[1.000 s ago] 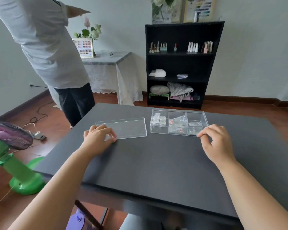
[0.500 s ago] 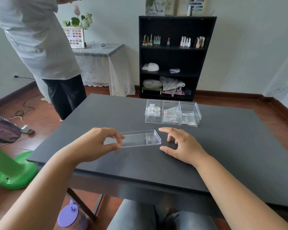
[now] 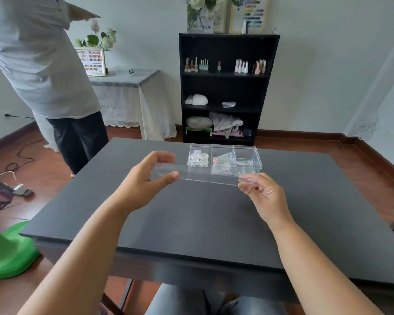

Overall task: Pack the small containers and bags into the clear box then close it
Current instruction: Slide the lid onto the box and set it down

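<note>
While a dark table (image 3: 214, 223) fills most of the view, a clear box (image 3: 248, 153) with three compartments is seen standing toward its far side. Above the table, in front of the box and overlapping its near edge in the view, a clear lid (image 3: 205, 176) is held level in the air by both hands. Its left end is pinched by the left hand (image 3: 143, 185) between thumb and fingers, and its right corner is gripped by the fingertips of the right hand (image 3: 264, 194). Small round containers (image 3: 199, 159) are packed in the box's left compartment, while small clear bags (image 3: 223, 161) are seen in the middle one. What lies in the right compartment cannot be told.
</note>
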